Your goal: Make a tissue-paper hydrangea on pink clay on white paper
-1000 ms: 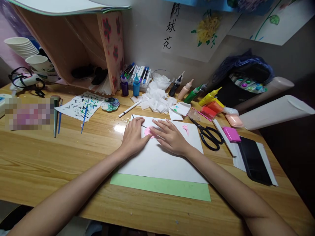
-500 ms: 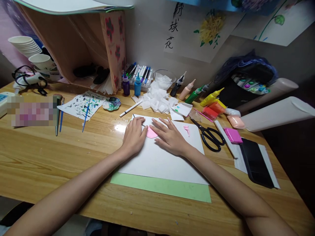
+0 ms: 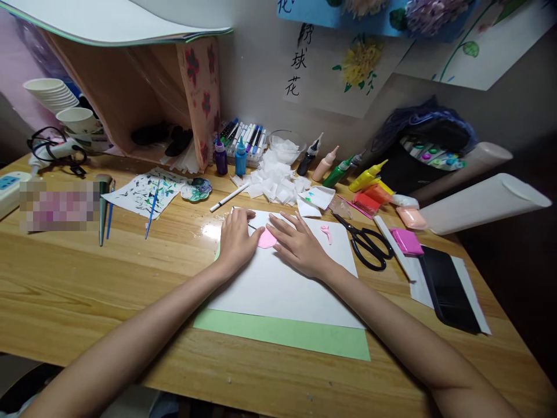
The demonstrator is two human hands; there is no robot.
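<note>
I see L hand point(image 3: 237, 238) & R hand point(image 3: 301, 248) flat, both grips splayed, clutching nothing, either side of pink disc point(image 3: 267, 238), ctr frame on white paper point(image 3: 282, 290). Scissors point(image 3: 357, 232) lie rt of ctr; marker point(image 3: 228, 197) & white scraps point(image 3: 278, 181) clutter worktop point(image 3: 108, 290) above paper.

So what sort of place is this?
Probably a craft table, though I can't tell whether it's in a home or a classroom. The black scissors, the color-smeared paper and the yellow flower picture on the wall suggest it.

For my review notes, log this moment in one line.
left hand: thumb at pink piece | right hand: fingers partly over it | beneath: white sheet
</note>
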